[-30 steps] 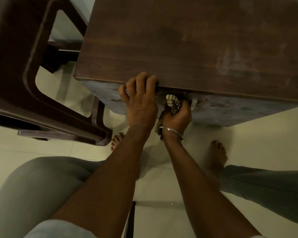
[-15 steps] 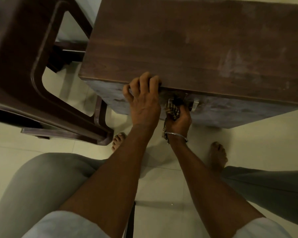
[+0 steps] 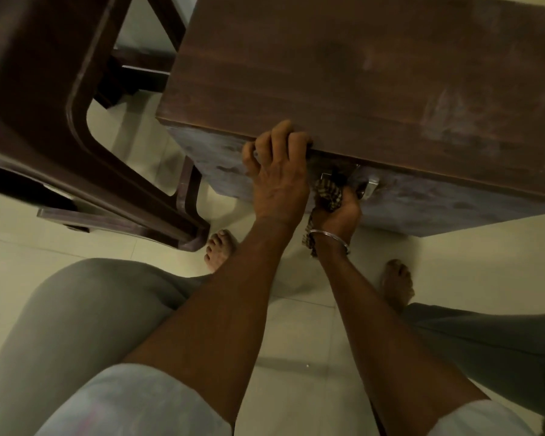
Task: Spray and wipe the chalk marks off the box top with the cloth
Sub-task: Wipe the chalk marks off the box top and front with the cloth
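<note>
Now the front edge of the box top [image 3: 359, 73] is gripped by the left hand [image 3: 277, 180], fingertips curled out of sight. The checked cloth [image 3: 328, 191] is bunched in the right hand [image 3: 340, 210] at the metal latch [image 3: 370, 185], which is half hidden. Pale chalk marks [image 3: 453, 121] are dimly made out.

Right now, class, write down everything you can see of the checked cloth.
The checked cloth looks like soft fabric in brown and cream, bunched into a wad. The right hand grips it and holds it at the front of the box, just under the top edge and beside a metal latch. A loose tail hangs down past the wrist and its bangle. Much of the cloth is hidden inside the hand.
</note>
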The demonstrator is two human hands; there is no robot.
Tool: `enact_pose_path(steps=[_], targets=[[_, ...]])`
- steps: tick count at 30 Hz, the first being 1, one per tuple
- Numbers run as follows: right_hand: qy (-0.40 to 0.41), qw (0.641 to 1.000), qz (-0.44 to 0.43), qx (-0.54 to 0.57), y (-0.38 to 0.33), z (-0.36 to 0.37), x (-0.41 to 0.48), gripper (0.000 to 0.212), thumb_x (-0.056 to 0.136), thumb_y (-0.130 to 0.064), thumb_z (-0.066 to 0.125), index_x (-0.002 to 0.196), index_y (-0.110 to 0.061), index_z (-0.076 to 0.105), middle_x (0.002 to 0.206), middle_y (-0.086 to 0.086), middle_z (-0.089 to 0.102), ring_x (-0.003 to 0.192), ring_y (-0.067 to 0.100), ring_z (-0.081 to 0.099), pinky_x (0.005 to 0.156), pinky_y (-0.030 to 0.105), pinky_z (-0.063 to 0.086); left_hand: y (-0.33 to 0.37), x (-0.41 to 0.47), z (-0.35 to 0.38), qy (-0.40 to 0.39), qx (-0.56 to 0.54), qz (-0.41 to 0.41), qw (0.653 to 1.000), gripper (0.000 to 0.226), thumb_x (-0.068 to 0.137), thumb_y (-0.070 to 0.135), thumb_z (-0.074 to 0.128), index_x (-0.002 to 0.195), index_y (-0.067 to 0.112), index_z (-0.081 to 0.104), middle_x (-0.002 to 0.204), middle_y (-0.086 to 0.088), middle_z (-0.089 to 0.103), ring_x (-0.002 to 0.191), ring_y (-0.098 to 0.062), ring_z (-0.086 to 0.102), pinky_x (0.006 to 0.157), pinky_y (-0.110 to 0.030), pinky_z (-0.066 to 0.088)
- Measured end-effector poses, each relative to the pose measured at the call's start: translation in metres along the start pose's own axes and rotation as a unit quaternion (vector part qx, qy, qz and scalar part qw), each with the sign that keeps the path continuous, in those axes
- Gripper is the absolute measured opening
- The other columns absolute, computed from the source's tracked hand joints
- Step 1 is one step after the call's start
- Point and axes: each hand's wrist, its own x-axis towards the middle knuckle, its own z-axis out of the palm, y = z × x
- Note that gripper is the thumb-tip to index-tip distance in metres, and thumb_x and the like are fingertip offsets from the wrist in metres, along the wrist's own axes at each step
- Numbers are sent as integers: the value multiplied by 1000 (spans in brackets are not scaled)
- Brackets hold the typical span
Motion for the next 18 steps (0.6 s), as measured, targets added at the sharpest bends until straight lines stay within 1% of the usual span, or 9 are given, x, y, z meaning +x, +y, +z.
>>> enact_pose_path(steps=[3, 5, 6, 9, 11, 14, 15, 17, 18], targets=[[31, 999, -21, -29, -9, 0, -1, 27, 75, -13, 69, 101, -6, 68, 98, 8, 69, 92, 18, 65, 85, 34, 55, 1, -1, 2, 8, -23, -7, 1000, 29, 83, 14, 44, 108, 26, 37, 128, 2, 30, 117, -22, 33, 104, -51, 34], [79, 997, -23, -16, -20, 3, -1, 26, 76, -12, 72, 101, -8, 68, 99, 9, 70, 92, 15, 64, 86, 27, 53, 1, -2, 4, 10, -29, -13, 999, 26, 84, 16, 45, 107, 26, 37, 128, 2, 30, 117, -23, 32, 102, -51, 35], [94, 995, -19, -6, -23, 4, 1, 28, 76, -13, 72, 103, -8, 68, 100, 9, 70, 93, 16, 64, 86, 26, 52, 0, -1, 4, 10, -31, -16, 999, 26, 85, 18, 46, 107, 26, 37, 128, 2, 30, 117, -23, 32, 102, -51, 35], [62, 998, -5, 17, -22, 6, 0, 32, 76, -13, 71, 107, -11, 65, 102, 7, 69, 97, 20, 66, 88, 33, 54, -1, -1, 4, 4, -30, -9, 1000, 26, 85, 17, 49, 107, 25, 39, 129, 1, 31, 118, -23, 33, 102, -51, 36], [34, 999, -16, 4, -16, 4, -2, 29, 76, -10, 71, 105, -12, 66, 100, 6, 69, 95, 18, 66, 86, 32, 55, -2, -1, 3, 6, -21, -6, 1000, 27, 84, 14, 52, 107, 25, 41, 129, 1, 32, 118, -22, 33, 101, -50, 37], [-19, 999, 18, -20, -1, -3, 4, 22, 80, -6, 68, 102, -7, 66, 97, 8, 68, 88, 15, 64, 78, 26, 54, -1, -2, 2, 14, -22, -6, 1000, 29, 84, 11, 53, 107, 25, 40, 129, 1, 32, 116, -22, 34, 101, -51, 37], [-29, 999, 19, -39, 2, -4, 5, 21, 81, -7, 68, 102, -8, 65, 97, 7, 68, 89, 16, 64, 78, 28, 54, -1, -3, 2, 16, -20, -3, 1000, 28, 86, 11, 53, 106, 25, 40, 128, 1, 32, 116, -22, 34, 101, -51, 36], [-19, 998, -12, -63, 4, -3, 7, 22, 79, -12, 69, 101, -12, 67, 98, 4, 69, 93, 17, 66, 82, 36, 56, -2, -2, 3, 18, -19, 0, 1000, 28, 87, 12, 54, 106, 25, 38, 129, 1, 31, 115, -22, 35, 101, -50, 36], [-7, 998, -18, -63, 1, -2, 6, 22, 78, -14, 69, 100, -12, 68, 98, 5, 70, 93, 18, 66, 82, 38, 56, -3, -2, 3, 18, -21, -1, 1000, 30, 87, 12, 56, 106, 25, 38, 129, 1, 31, 115, -22, 35, 101, -50, 35]])
